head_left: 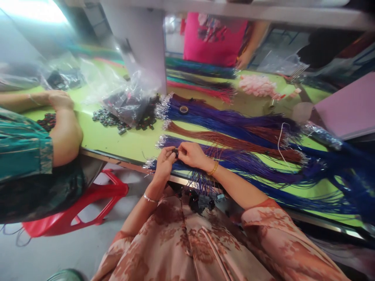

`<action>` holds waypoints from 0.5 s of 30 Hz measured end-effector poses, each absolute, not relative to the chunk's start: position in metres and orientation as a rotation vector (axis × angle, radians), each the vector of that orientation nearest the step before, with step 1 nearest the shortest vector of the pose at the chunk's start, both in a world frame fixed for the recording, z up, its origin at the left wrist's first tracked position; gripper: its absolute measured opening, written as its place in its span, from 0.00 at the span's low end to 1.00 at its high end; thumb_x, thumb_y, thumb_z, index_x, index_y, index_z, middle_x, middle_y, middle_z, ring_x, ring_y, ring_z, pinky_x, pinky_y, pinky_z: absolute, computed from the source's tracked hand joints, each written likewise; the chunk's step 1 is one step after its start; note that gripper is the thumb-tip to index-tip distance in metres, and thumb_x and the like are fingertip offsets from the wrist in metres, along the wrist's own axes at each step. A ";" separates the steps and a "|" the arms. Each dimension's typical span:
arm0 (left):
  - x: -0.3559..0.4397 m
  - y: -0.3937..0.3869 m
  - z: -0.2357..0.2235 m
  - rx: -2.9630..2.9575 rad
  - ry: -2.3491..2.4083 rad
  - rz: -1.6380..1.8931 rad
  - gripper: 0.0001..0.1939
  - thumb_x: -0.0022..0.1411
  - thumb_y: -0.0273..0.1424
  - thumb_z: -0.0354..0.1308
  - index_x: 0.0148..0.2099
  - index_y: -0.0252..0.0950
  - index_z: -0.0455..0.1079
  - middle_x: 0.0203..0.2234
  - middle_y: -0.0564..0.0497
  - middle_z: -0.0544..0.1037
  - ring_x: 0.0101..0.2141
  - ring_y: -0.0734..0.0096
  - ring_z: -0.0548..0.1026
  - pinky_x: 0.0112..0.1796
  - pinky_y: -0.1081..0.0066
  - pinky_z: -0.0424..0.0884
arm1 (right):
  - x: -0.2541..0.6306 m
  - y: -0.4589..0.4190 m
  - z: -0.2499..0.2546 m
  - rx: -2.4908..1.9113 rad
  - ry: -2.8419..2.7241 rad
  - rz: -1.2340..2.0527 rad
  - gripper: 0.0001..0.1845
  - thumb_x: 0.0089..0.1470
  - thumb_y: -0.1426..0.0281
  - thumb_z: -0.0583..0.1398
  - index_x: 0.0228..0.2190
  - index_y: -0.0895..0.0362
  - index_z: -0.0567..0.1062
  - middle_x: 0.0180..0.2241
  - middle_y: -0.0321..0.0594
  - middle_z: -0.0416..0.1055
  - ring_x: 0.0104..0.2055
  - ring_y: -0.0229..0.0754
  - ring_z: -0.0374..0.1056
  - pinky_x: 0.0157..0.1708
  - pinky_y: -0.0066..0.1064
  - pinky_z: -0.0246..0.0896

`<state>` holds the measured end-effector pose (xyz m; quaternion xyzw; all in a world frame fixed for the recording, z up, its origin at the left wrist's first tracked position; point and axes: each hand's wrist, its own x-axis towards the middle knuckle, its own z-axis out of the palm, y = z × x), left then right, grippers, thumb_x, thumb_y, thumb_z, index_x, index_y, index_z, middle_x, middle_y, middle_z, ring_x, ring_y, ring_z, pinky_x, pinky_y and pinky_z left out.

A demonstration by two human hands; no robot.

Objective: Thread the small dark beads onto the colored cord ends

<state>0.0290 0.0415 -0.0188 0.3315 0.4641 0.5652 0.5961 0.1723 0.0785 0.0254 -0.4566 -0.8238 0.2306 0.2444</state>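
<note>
Over the table's front edge, my left hand [165,160] is closed on a small black connector housing [175,153]. My right hand [191,154] pinches at the housing's right side; any wire tip between those fingers is too small to make out. Bundles of purple wires [243,160], brown wires [205,134] and blue wires [211,124] stretch rightward across the table, with silvery terminals at their ends. Below my right wrist, thin wires hang down to several dark connector housings [205,201] at my lap.
A pile of dark connectors [117,123] and a clear plastic bag [129,97] lie left on the green table [93,136]. A tape roll [183,110] rests on the wires. A co-worker's arm [66,125] is at left, near a red stool [96,199]. Another person [215,39] stands opposite.
</note>
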 end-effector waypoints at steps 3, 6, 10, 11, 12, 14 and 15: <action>0.037 0.024 -0.009 0.969 1.155 1.452 0.12 0.57 0.30 0.60 0.45 0.38 0.69 0.38 0.47 0.76 0.39 0.67 0.75 0.44 0.65 0.71 | 0.184 0.088 0.034 -1.148 -2.201 0.833 0.07 0.51 0.71 0.56 0.27 0.60 0.73 0.23 0.36 0.70 0.25 0.34 0.60 0.27 0.26 0.50; 0.055 -0.007 0.002 1.519 1.097 1.494 0.12 0.62 0.28 0.56 0.48 0.40 0.72 0.43 0.44 0.77 0.46 0.62 0.73 0.51 0.62 0.66 | 0.195 0.099 0.049 -1.112 -2.066 1.017 0.11 0.55 0.67 0.54 0.29 0.60 0.74 0.24 0.35 0.71 0.25 0.33 0.61 0.27 0.25 0.52; 0.087 -0.040 0.003 2.306 0.490 0.830 0.15 0.66 0.28 0.50 0.53 0.37 0.70 0.42 0.42 0.78 0.43 0.62 0.75 0.47 0.62 0.69 | 0.183 0.094 0.056 -1.082 -2.231 1.025 0.08 0.53 0.70 0.56 0.30 0.60 0.74 0.27 0.36 0.72 0.27 0.33 0.62 0.29 0.25 0.53; 0.094 -0.045 0.001 2.445 0.409 0.687 0.16 0.67 0.27 0.48 0.54 0.35 0.69 0.41 0.41 0.78 0.42 0.63 0.75 0.46 0.63 0.69 | 0.176 0.090 0.054 -1.083 -2.325 0.989 0.07 0.53 0.71 0.56 0.30 0.60 0.74 0.27 0.37 0.72 0.27 0.34 0.62 0.30 0.25 0.53; 0.099 -0.047 -0.001 2.563 0.359 0.597 0.17 0.67 0.27 0.46 0.55 0.33 0.67 0.42 0.40 0.78 0.43 0.64 0.75 0.46 0.64 0.69 | 0.169 0.084 0.051 -1.105 -2.420 0.937 0.06 0.52 0.72 0.57 0.30 0.60 0.74 0.28 0.37 0.72 0.28 0.34 0.62 0.31 0.26 0.53; 0.103 -0.049 -0.003 2.737 0.299 0.603 0.17 0.68 0.28 0.46 0.56 0.30 0.66 0.45 0.39 0.77 0.46 0.63 0.74 0.48 0.64 0.68 | 0.157 0.075 0.042 -1.189 -2.558 0.789 0.06 0.52 0.71 0.58 0.32 0.59 0.74 0.31 0.40 0.72 0.31 0.37 0.63 0.33 0.28 0.52; 0.101 -0.047 -0.002 2.783 0.285 0.681 0.18 0.68 0.31 0.47 0.56 0.30 0.66 0.47 0.40 0.76 0.48 0.63 0.73 0.49 0.64 0.67 | 0.154 0.071 0.037 -1.229 -2.596 0.727 0.06 0.53 0.71 0.58 0.33 0.59 0.74 0.34 0.42 0.72 0.32 0.38 0.63 0.33 0.28 0.52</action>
